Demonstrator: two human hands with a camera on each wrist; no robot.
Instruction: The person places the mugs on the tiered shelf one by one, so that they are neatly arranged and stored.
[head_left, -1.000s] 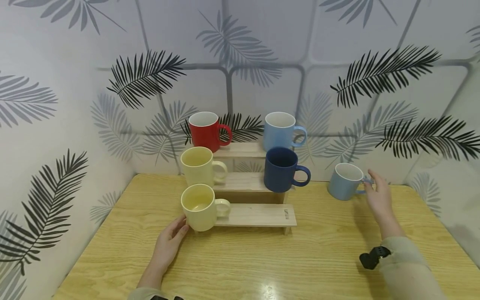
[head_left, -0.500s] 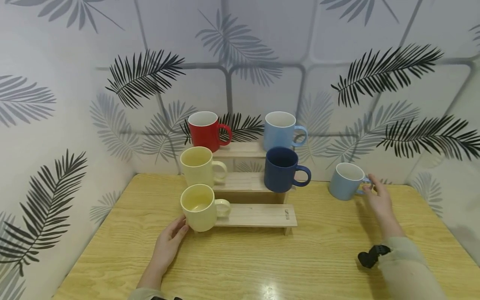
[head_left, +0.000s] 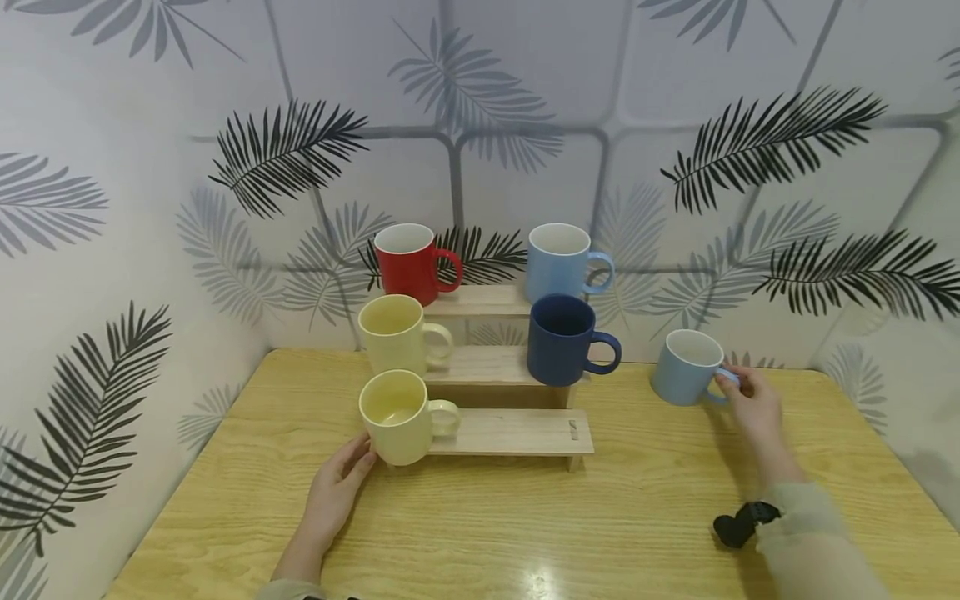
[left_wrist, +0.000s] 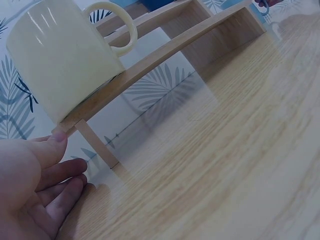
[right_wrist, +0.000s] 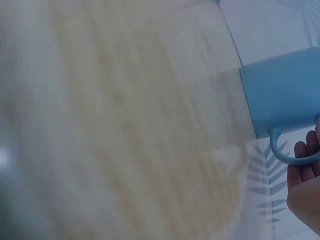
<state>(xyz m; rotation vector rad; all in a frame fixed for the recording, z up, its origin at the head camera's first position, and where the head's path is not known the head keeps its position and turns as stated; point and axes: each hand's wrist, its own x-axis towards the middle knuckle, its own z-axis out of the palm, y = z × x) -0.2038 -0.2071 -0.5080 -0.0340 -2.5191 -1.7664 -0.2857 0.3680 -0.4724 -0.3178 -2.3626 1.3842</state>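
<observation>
At the right, my right hand [head_left: 756,408] pinches the handle of a light blue mug [head_left: 677,375] with a white inside. In the right wrist view fingers [right_wrist: 311,145] curl through the handle of that blue mug [right_wrist: 282,92]; the mug is upright at the back of the table. My left hand [head_left: 335,487] rests at the left end of a wooden tiered rack [head_left: 502,429], its thumb touching the lowest shelf's corner. Above that thumb [left_wrist: 57,142], a pale yellow mug [left_wrist: 57,60] stands on the shelf. The left fingers are loosely bent beside the rack's leg [left_wrist: 97,145].
A second yellow mug [head_left: 390,333] and a dark blue mug [head_left: 558,346] stand on the middle tier. The top tier bears a red mug [head_left: 405,271] and another light blue mug [head_left: 555,271]. A patterned wall [head_left: 525,183] rises behind the wooden table [head_left: 637,517].
My right fingers have closed onto the blue mug's handle, and that mug has shifted slightly to the left and towards me. The left hand stays at the rack's end.
</observation>
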